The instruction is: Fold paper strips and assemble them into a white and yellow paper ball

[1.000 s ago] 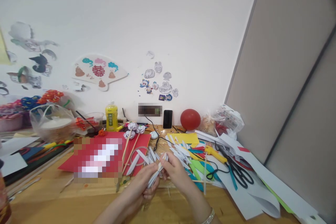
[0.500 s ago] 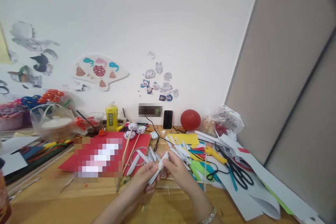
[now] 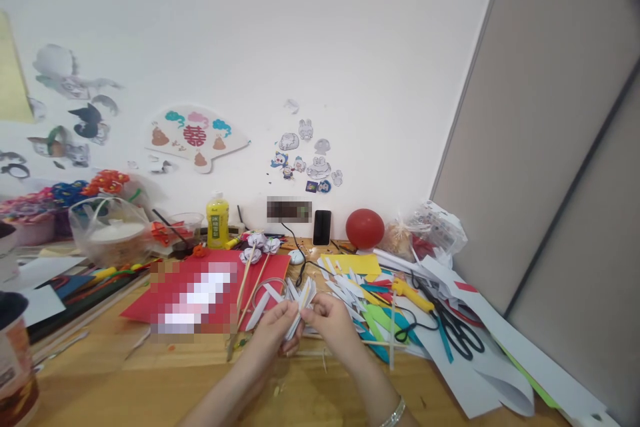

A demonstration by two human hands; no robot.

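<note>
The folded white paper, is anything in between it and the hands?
Nothing visible: the left hand and right hand both touch the folded white paper directly. The loose white paper strips lie beyond, not between. Some fingers are hidden, so I can't check there.

A craft corner set against a white wall (image 3: 390, 80): a wooden desk (image 3: 150, 387) is strewn with cut paper strips (image 3: 347, 295), black-handled scissors (image 3: 443, 313), a yellow corded glue gun (image 3: 414, 295) and white paper flowers (image 3: 257, 240) on sticks (image 3: 245, 280), while cartoon cutouts (image 3: 319, 168) and a fan-shaped board (image 3: 195, 137) decorated with clouds hang above.
</note>
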